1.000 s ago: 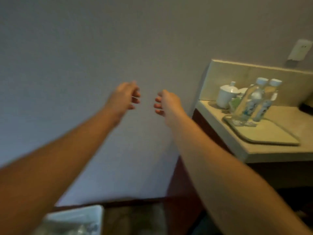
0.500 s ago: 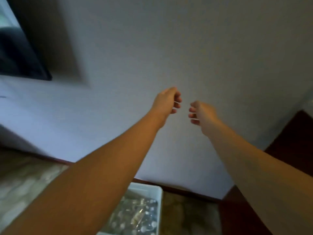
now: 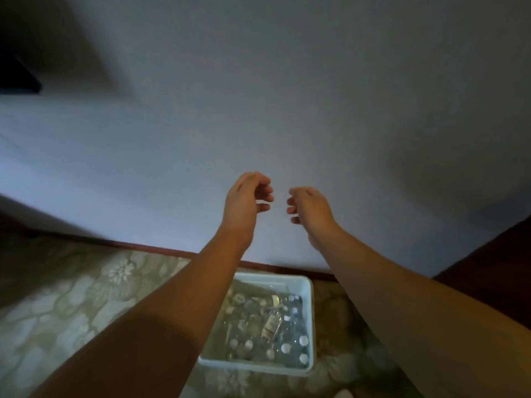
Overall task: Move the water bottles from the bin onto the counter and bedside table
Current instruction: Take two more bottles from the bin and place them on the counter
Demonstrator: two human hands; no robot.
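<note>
A pale blue plastic bin point(image 3: 309, 320) stands on the floor against the wall, below my arms. It holds several clear water bottles point(image 3: 290, 337) with white caps, lying and standing packed together. My left hand point(image 3: 246, 203) and my right hand point(image 3: 311, 208) are stretched out in front of me, well above the bin, in front of the wall. Both have loosely curled fingers and hold nothing. My left forearm hides the bin's left side.
A patterned carpet point(image 3: 86, 294) covers the floor, with a dark red skirting board point(image 3: 161, 249) along the grey wall. Dark wooden furniture point(image 3: 494, 262) stands at the right edge. A dark object point(image 3: 17, 73) hangs at the upper left.
The view has swung left and down, away from the counter with two bottles on a tray. The bin has come fully into view. Both hands stay empty and held out in front.
</note>
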